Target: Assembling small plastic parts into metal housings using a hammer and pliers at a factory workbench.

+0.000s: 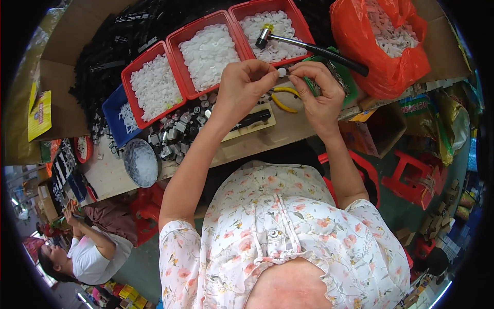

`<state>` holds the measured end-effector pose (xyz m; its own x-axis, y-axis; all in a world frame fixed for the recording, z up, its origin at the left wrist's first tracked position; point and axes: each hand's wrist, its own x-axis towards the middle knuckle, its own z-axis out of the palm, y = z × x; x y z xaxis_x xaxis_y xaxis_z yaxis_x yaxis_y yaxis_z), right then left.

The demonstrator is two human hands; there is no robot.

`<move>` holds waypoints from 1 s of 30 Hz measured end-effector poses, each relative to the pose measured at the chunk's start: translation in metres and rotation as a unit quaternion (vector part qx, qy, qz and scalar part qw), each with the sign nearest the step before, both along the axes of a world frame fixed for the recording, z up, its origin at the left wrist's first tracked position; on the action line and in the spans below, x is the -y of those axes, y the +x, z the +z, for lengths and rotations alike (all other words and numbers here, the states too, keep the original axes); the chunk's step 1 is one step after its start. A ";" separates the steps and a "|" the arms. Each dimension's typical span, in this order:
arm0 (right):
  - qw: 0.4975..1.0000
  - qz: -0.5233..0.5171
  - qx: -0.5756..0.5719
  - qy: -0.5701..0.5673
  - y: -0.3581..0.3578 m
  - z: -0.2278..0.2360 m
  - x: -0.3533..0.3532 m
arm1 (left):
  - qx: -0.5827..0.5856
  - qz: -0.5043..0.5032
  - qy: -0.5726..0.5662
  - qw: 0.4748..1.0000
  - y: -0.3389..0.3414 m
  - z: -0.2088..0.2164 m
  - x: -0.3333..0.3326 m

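My left hand (245, 86) and my right hand (320, 95) meet over the bench, thumbs and forefingers pinched together. Between the fingertips is a small round white disc (282, 72), gripped from both sides. Something small and dark shows beside it, too hidden to name. Just below the fingers lie yellow-handled pliers (284, 99). A mallet (309, 47) with a black grip and a yellow face rests across a red bin and the green tray (352, 91) behind my right hand. A cream block (260, 122) with a black tool lies under my left wrist.
Red bins of white discs (208, 54) and white small parts (156, 85) stand at the back. A blue bin (114, 122), metal bowl (141, 162) and heap of metal-and-black parts (175, 135) lie left. An orange-red bag (378, 77) sits right; a person (98, 252) works farther left.
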<state>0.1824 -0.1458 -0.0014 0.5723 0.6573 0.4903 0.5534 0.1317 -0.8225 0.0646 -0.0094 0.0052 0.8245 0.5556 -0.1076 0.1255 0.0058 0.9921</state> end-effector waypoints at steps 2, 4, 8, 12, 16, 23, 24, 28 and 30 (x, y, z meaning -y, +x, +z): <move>0.999 -0.006 0.032 0.013 -0.002 -0.001 -0.001 | -0.002 0.009 -0.001 1.000 -0.004 0.001 0.006; 0.997 -0.015 0.075 0.011 -0.003 -0.003 -0.001 | -0.005 0.018 0.005 1.000 -0.008 0.003 0.009; 0.990 -0.026 0.136 0.001 -0.005 -0.005 0.000 | 0.008 0.044 0.019 0.999 -0.010 0.007 0.015; 0.973 -0.037 0.228 0.012 -0.008 -0.009 -0.002 | 0.040 0.057 0.067 0.995 -0.014 0.001 0.021; 0.999 0.007 0.034 0.024 -0.013 -0.003 -0.003 | 0.120 0.073 0.264 0.954 -0.021 -0.002 0.019; 0.956 0.127 -0.261 -0.042 -0.014 -0.009 0.003 | 0.163 0.061 0.366 0.914 -0.034 -0.007 0.021; 0.963 0.122 -0.237 -0.040 -0.015 -0.009 0.003 | 0.162 0.062 0.367 0.914 -0.037 -0.007 0.022; 0.988 0.119 -0.089 -0.047 -0.018 -0.004 0.004 | 0.128 0.089 0.292 0.944 -0.049 -0.007 0.028; 0.988 0.129 -0.066 -0.054 -0.022 -0.001 0.005 | 0.111 0.085 0.269 0.953 -0.052 -0.009 0.028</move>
